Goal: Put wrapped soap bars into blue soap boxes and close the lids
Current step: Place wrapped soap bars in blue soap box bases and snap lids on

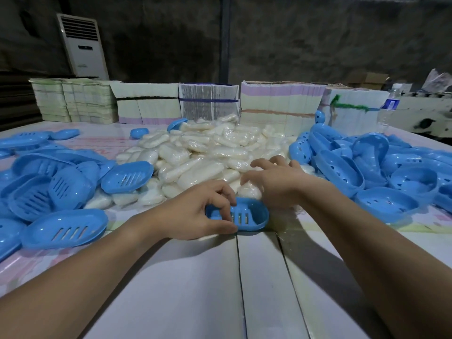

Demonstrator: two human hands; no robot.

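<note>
Forearms reach in from 6 o'clock: left hand [195,211] pinches the slotted blue soap box [247,215] at centre to steady it open-side up, while right hand [276,182], fingers curled, grips a wrapped soap bar [249,190] from the pile [195,152] at 12 o'clock, likely to load it.

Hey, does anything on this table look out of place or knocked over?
One blue soap box half stands on edge against the stacked cartons at the back right, away from the piles. Otherwise nothing stands out.
</note>
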